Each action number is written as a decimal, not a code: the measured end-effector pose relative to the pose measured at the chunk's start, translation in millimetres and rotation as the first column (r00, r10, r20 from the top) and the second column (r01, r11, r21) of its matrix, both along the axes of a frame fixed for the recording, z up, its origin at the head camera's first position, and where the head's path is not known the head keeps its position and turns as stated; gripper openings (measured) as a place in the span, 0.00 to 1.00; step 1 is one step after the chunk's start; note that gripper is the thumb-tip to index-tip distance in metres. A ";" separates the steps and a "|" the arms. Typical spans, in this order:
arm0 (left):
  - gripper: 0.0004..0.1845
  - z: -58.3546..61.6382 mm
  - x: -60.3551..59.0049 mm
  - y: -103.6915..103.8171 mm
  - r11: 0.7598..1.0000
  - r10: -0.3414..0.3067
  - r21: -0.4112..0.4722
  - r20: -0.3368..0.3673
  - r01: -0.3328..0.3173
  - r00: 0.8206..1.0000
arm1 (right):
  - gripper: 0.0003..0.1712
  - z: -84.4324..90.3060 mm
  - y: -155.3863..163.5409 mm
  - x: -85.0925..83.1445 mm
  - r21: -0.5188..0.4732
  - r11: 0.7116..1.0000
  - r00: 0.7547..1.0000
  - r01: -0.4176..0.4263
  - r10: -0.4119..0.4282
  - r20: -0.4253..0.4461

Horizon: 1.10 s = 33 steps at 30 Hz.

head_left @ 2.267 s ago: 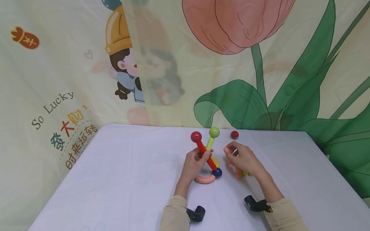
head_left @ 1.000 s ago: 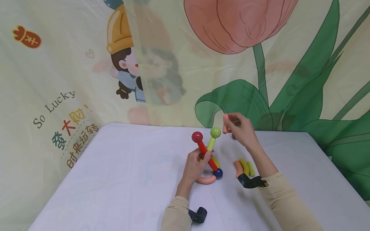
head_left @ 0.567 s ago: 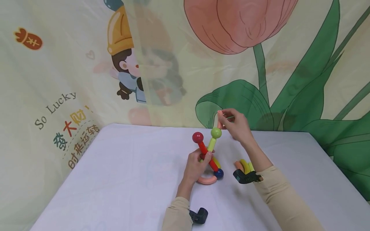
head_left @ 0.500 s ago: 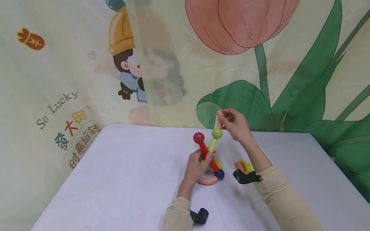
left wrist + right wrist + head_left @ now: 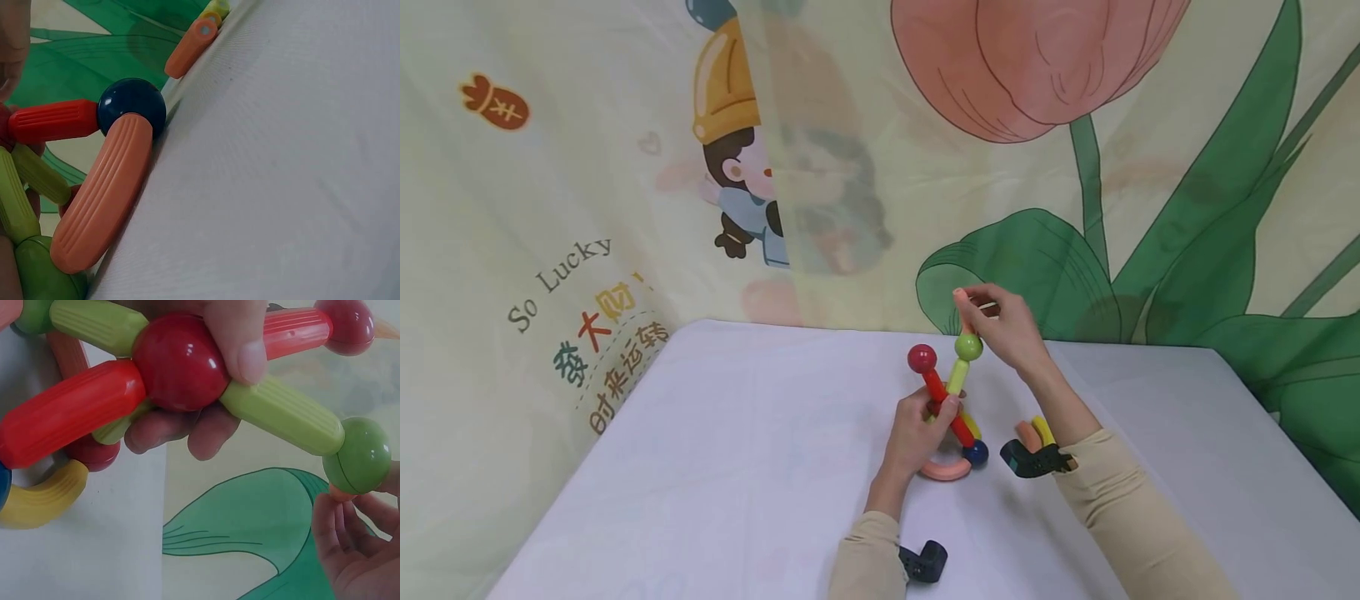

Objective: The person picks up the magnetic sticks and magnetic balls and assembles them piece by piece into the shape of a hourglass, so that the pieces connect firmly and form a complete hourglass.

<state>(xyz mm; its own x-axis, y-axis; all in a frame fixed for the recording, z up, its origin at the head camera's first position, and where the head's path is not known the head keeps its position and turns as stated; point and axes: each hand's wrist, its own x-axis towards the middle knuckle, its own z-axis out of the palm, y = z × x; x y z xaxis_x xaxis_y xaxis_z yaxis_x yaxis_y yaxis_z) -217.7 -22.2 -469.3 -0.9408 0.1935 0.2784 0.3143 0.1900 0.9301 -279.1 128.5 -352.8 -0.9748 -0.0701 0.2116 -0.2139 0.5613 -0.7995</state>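
Observation:
A toy built of magnetic sticks and balls stands on the table. My left hand (image 5: 917, 425) grips it near its central red ball (image 5: 181, 362). From there a red stick (image 5: 934, 385) reaches up to a red ball (image 5: 922, 358), and a lime stick (image 5: 284, 415) to a green ball (image 5: 968, 347). Low down, a dark blue ball (image 5: 131, 107) joins a curved peach stick (image 5: 105, 194). My right hand (image 5: 1006, 327) pinches another peach stick (image 5: 960, 307) upright, its lower end at the green ball. Fingers cover most of that stick.
Right of the toy lie a loose peach stick (image 5: 1027, 436) and a yellow stick (image 5: 1042, 429), partly behind the black right wrist camera (image 5: 1033, 460). A lime stick (image 5: 217, 7) shows beside them in the left wrist view. A printed cloth (image 5: 850, 167) hangs behind the table.
My right hand has lifted a peach stick from beside the loose sticks and brought it up and left onto the green ball; its top now leans left. My left hand keeps its grip.

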 end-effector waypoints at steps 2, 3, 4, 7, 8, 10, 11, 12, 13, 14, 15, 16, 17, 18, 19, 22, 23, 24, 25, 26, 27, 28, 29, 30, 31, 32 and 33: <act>0.16 -0.1 0.0 0.0 1.000 0.001 0.000 0.005 -0.001 1.000 | 0.32 0.7 -1.4 0.3 -0.006 1.000 1.000 -0.025 0.025 -0.005; 0.16 0.0 0.2 0.1 1.000 0.000 0.001 0.010 0.000 1.000 | 0.33 0.8 -2.2 0.5 -0.007 0.999 0.999 -0.037 0.037 -0.010; 0.15 0.2 0.2 0.1 1.000 0.001 0.002 0.016 -0.001 1.000 | 0.32 0.9 -3.2 0.6 -0.011 0.999 0.999 -0.052 0.052 -0.016; 0.14 -0.8 -0.2 0.4 1.000 0.001 0.005 0.024 -0.001 1.000 | 0.31 0.7 -5.3 1.0 -0.011 0.994 0.993 -0.109 0.109 -0.043; 0.13 -0.9 -0.2 0.5 1.000 0.000 0.007 0.025 -0.001 1.000 | 0.30 0.8 -6.0 1.1 -0.006 0.992 0.990 -0.129 0.128 -0.052; 0.13 -1.1 -0.5 0.7 1.000 -0.001 0.008 0.022 0.001 1.000 | 0.29 0.9 -6.9 1.6 0.002 0.986 0.984 -0.164 0.164 -0.066; 0.13 -1.2 -0.5 0.7 1.000 -0.001 0.005 0.018 0.001 1.000 | 0.28 0.8 -7.1 1.8 0.008 0.983 0.981 -0.182 0.182 -0.073; 0.14 -0.9 -0.2 0.7 1.000 0.000 0.004 0.016 0.000 1.000 | 0.27 1.1 -7.6 2.1 0.015 0.980 0.977 -0.197 0.198 -0.078; 0.14 -0.7 -0.2 0.7 1.000 0.000 0.003 0.014 0.000 1.000 | 0.27 1.0 -8.1 2.4 0.023 0.978 0.975 -0.206 0.207 -0.081; 0.14 -0.7 -0.1 0.6 1.000 0.001 0.002 0.011 -0.001 1.000 | 0.26 0.7 -8.5 2.8 0.030 0.976 0.972 -0.216 0.218 -0.084; 0.15 -0.6 -0.1 0.6 1.000 0.002 0.001 0.009 -0.002 1.000 | 0.26 0.3 -8.9 3.3 0.034 0.974 0.971 -0.223 0.225 -0.086; 0.15 -0.7 -0.1 0.6 1.000 0.002 -0.001 0.006 -0.002 1.000 | 0.25 -0.4 -9.1 3.6 0.039 0.972 0.968 -0.231 0.234 -0.087; 0.15 -1.0 -0.2 0.6 1.000 0.001 0.000 0.004 -0.001 1.000 | 0.24 -1.1 -9.4 4.0 0.044 0.970 0.966 -0.241 0.244 -0.087; 0.15 -1.0 -0.3 0.6 1.000 0.000 0.001 0.001 0.000 1.000 | 0.24 -2.0 -9.8 4.6 0.046 0.966 0.962 -0.253 0.256 -0.089; 0.15 -1.0 -0.3 0.6 1.000 -0.002 0.002 -0.001 0.002 1.000 | 0.23 -2.8 -10.0 5.3 0.045 0.964 0.960 -0.262 0.265 -0.091; 0.15 -0.7 -0.2 0.7 1.000 -0.007 0.003 -0.004 0.008 1.000 | 0.20 -5.9 -9.9 6.9 0.051 0.955 0.950 -0.291 0.295 -0.106; 0.15 -0.4 -0.1 0.7 1.000 -0.007 0.003 -0.002 0.007 1.000 | 0.19 -6.5 -9.9 7.4 0.050 0.953 0.947 -0.298 0.302 -0.112; 0.15 -0.1 0.1 0.6 1.000 -0.007 0.002 -0.002 0.007 1.000 | 0.18 -7.3 -9.8 7.5 0.052 0.952 0.945 -0.302 0.306 -0.118; 0.15 0.1 0.2 0.6 1.000 -0.007 0.002 0.000 0.007 1.000 | 0.17 -7.6 -10.0 7.6 0.052 0.951 0.943 -0.306 0.310 -0.120; 0.15 0.3 0.2 0.6 1.000 -0.005 0.002 0.003 0.005 1.000 | 0.17 -7.9 -10.1 7.5 0.053 0.948 0.940 -0.314 0.318 -0.122; 0.15 0.5 0.4 0.6 1.000 -0.003 0.002 0.007 0.003 1.000 | 0.16 -8.0 -10.3 7.4 0.050 0.945 0.938 -0.322 0.326 -0.121; 0.15 0.5 0.3 0.5 1.000 -0.001 0.001 0.010 0.001 1.000 | 0.16 -7.9 -10.6 7.2 0.044 0.943 0.935 -0.331 0.334 -0.120; 0.15 0.6 0.3 0.5 1.000 0.000 0.000 0.013 0.000 1.000 | 0.16 -7.7 -10.8 7.2 0.041 0.940 0.932 -0.340 0.342 -0.119; 0.15 0.7 0.4 0.6 1.000 0.001 0.000 0.015 -0.001 1.000 | 0.15 -7.4 -10.9 7.3 0.035 0.936 0.929 -0.349 0.351 -0.117; 0.14 1.0 0.5 0.6 1.000 0.001 0.001 0.015 -0.001 1.000 | 0.15 -7.1 -11.1 7.4 0.029 0.933 0.926 -0.358 0.359 -0.116; 0.14 1.2 0.5 0.7 1.000 0.000 0.001 0.017 0.000 1.000 | 0.15 -6.7 -11.1 7.8 0.028 0.932 0.925 -0.362 0.363 -0.114; 0.14 1.4 0.7 0.8 1.000 -0.001 0.001 0.019 0.001 1.000 | 0.15 -6.4 -11.0 8.2 0.028 0.931 0.924 -0.364 0.365 -0.114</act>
